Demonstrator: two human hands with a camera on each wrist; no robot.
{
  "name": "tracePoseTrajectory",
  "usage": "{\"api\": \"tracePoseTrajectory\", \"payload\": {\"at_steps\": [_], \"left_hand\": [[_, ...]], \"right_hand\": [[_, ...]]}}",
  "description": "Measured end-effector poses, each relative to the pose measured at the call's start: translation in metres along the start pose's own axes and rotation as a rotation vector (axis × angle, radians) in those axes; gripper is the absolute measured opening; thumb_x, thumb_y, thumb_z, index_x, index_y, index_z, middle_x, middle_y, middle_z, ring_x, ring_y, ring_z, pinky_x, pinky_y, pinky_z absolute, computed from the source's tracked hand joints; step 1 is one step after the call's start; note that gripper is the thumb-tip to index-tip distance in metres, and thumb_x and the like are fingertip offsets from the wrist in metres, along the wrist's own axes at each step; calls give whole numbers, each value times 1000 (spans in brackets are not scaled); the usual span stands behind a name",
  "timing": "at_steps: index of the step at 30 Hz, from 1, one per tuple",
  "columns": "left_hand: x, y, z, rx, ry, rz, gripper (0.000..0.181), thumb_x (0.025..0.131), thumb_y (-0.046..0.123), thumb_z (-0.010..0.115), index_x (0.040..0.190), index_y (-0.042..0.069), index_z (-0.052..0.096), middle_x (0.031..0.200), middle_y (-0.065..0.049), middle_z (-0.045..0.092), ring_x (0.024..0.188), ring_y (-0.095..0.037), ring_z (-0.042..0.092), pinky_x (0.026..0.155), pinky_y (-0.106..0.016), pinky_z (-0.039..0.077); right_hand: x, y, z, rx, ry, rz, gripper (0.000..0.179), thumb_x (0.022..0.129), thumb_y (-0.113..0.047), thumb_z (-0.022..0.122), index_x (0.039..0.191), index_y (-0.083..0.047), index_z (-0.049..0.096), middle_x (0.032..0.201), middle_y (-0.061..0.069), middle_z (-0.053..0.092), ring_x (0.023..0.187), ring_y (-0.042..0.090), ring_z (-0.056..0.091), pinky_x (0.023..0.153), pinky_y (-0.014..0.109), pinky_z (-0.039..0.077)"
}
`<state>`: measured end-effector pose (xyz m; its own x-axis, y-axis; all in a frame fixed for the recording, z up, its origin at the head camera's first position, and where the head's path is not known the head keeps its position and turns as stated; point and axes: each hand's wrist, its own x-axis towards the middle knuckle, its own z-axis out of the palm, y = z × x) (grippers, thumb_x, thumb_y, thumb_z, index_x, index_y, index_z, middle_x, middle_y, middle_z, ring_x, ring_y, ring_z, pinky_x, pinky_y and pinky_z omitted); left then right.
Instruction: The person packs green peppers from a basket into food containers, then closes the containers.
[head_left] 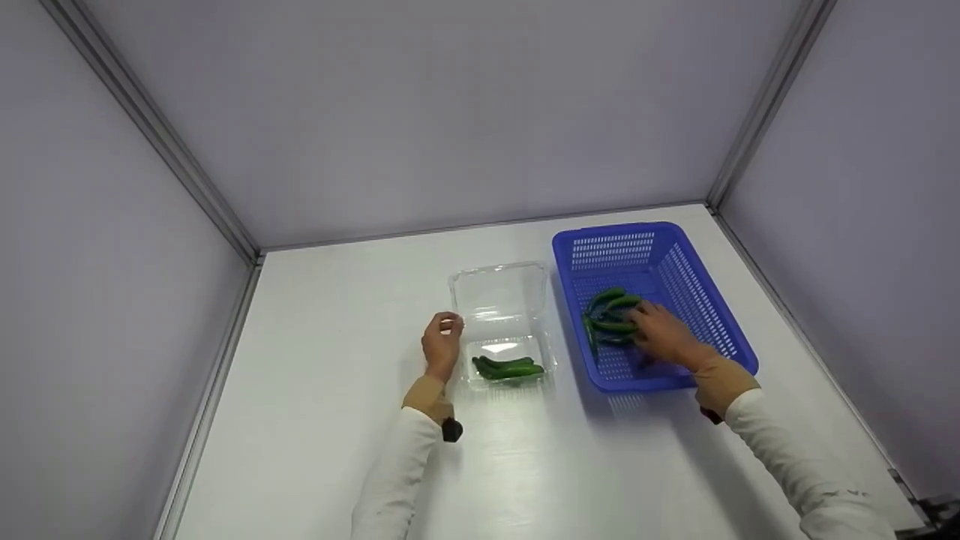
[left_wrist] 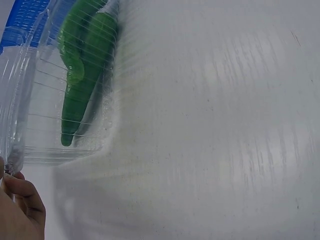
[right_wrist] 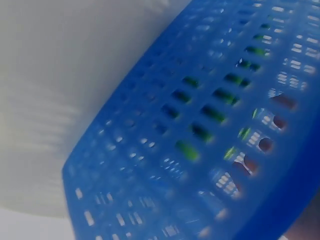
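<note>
A clear plastic clamshell box [head_left: 501, 319] stands with its lid raised at the back. Green chili peppers [head_left: 508, 369] lie side by side in its front half; the left wrist view shows them through the ribbed wall. My left hand [head_left: 442, 345] pinches the box's left edge between thumb and fingers, at the hinge. My right hand [head_left: 664, 334] reaches down into a blue plastic basket [head_left: 694, 300], its fingertips right at several loose green chili peppers [head_left: 611, 315]. Through the basket's slots the right wrist view shows parts of the fingers and peppers. I cannot tell whether these fingers grip a pepper.
Box and basket stand side by side on a white table [head_left: 337, 360], the basket to the right. Pale panels [head_left: 480, 112] with metal corner posts rise behind and at both sides. The basket's tall slotted wall surrounds the right hand.
</note>
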<state>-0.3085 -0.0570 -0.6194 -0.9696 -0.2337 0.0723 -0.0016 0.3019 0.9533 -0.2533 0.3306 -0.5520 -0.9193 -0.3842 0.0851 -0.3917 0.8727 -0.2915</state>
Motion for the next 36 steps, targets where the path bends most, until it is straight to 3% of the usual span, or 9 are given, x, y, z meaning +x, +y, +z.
{"api": "tracePoseTrajectory", "payload": {"at_steps": [12, 20, 23, 28, 36], "left_hand": [[2, -1, 0, 6, 16, 11, 9, 96, 9, 65, 103, 3, 67, 96, -12, 69, 93, -28, 63, 77, -40, 49], [4, 1, 1, -4, 14, 2, 8, 96, 9, 65, 102, 3, 67, 92, -12, 68, 91, -28, 65, 73, -36, 48], [4, 0, 2, -13, 14, 11, 8, 97, 9, 64, 102, 3, 67, 91, -11, 68, 90, -28, 65, 72, -34, 48], [3, -1, 2, -8, 15, 6, 8, 96, 10, 65, 102, 4, 67, 93, -10, 68, 91, -25, 64, 74, -35, 48], [3, -3, 2, -4, 12, -7, 9, 97, 11, 65, 103, 4, 67, 95, -10, 68, 92, -24, 63, 76, -36, 48]], "right_hand": [[-9, 20, 5, 19, -55, 50, 35, 90, 3, 63, 123, 10, 54, 122, 32, 56, 108, 51, 54, 91, 63, 42], [-12, 23, 2, -9, -91, 45, 30, 92, 5, 58, 120, 12, 52, 110, 31, 60, 100, 50, 59, 86, 60, 45], [-13, 24, 1, -22, -101, 28, 27, 90, 8, 56, 117, 13, 52, 105, 31, 60, 96, 49, 60, 84, 59, 47], [-15, 28, 2, -25, -137, 52, 38, 83, 14, 61, 118, 16, 48, 107, 33, 57, 99, 50, 58, 86, 59, 46], [-19, 28, 1, 18, -206, 52, 27, 82, 12, 68, 108, 7, 63, 104, 24, 56, 93, 42, 59, 81, 56, 48]]}}
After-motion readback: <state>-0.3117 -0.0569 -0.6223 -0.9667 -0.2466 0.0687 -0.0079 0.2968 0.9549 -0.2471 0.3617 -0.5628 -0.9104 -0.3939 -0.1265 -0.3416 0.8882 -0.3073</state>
